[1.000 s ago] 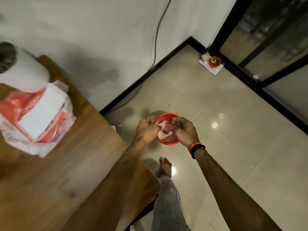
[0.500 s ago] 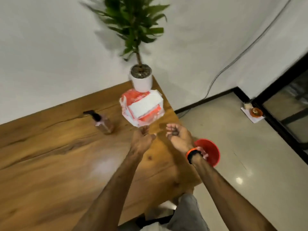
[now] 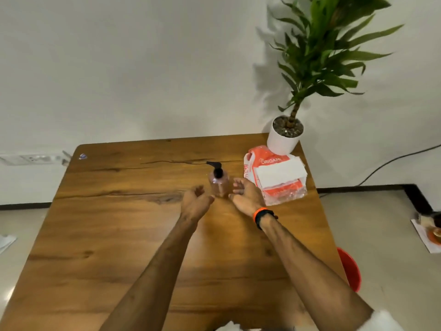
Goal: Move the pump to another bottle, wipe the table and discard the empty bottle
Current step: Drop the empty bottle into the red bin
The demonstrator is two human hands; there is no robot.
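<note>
Now both my hands empty, fingers loose: left hand (image 3: 196,203), right hand (image 3: 245,195) flank bottle (image 3: 218,182) with pump (image 3: 215,168) on, upright on surface (image 3: 114,235). Seems near done; no empty bottle visible.

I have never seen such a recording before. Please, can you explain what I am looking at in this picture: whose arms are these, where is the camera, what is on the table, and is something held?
No machine is here: these are a person's two bare arms. The camera sits on the person's head and looks forward and down, so the arms enter from the bottom edge.

On the wooden table stand a small clear pump bottle with a black pump, an orange pack of white tissues, and a white plant pot at the far corner. A red bin shows on the floor beside the table.

The left hand and the right hand, with an orange and black wristband, hover on either side of the bottle. Their fingers are relaxed and hold nothing.
</note>
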